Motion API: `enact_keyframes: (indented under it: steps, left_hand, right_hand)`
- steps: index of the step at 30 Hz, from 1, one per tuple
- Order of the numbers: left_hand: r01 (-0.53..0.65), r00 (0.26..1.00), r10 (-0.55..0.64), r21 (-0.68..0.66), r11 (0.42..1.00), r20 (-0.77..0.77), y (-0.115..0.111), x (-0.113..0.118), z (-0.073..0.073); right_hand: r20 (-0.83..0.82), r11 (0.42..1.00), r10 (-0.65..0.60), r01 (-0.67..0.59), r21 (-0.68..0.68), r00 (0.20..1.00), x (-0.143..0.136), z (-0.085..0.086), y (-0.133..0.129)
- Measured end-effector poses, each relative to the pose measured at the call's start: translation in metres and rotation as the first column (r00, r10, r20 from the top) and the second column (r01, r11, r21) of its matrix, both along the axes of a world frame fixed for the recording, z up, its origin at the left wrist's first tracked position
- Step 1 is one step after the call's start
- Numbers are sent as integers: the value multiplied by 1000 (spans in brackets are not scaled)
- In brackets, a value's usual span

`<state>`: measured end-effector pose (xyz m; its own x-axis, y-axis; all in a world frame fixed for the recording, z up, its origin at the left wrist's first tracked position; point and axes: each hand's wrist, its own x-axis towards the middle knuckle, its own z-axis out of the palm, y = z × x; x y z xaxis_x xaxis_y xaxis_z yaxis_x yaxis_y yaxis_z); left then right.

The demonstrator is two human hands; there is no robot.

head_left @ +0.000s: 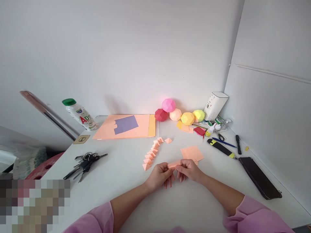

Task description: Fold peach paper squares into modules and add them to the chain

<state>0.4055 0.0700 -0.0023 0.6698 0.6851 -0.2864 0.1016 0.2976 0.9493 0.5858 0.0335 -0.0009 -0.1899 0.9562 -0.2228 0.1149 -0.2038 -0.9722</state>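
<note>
Both hands meet over the white table [126,191] near its front. My left hand [159,176] and my right hand [189,171] pinch the two ends of a small folded strip of peach paper [174,164], held just above the tabletop. A curved row of several folded peach paper triangles [152,153] lies just beyond my left hand. One more triangle [168,140] sits apart at the row's far end. A small stack of peach paper squares [191,152] lies just past my right hand.
Large peach sheets with a purple piece [125,125] lie at the back, beside a bottle [80,115]. Paper balls [181,114] line the wall, next to a white box [215,105]. Keys [85,163] lie left; a cutter [220,148], pens and a black case [259,178] lie right.
</note>
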Motion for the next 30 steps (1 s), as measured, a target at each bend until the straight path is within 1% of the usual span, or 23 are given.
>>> enact_keyframes:
  steps: [11, 20, 30]
  left_hand:
    - [-3, 1000, 2, -21, 1000, -23, -1, -1, 5]
    - [6, 1000, -7, -32, 999, -14, 0, -2, 7]
    - [0, 1000, -1, -17, 1000, -13, 0, 0, 5]
  right_hand:
    - [-7, 1000, 19, -19, 19, 1000, 3, -7, 0]
    - [-14, 999, 32, -32, 29, 999, 2, -4, 0]
    - [29, 999, 17, -18, 28, 999, 1, -4, -1]
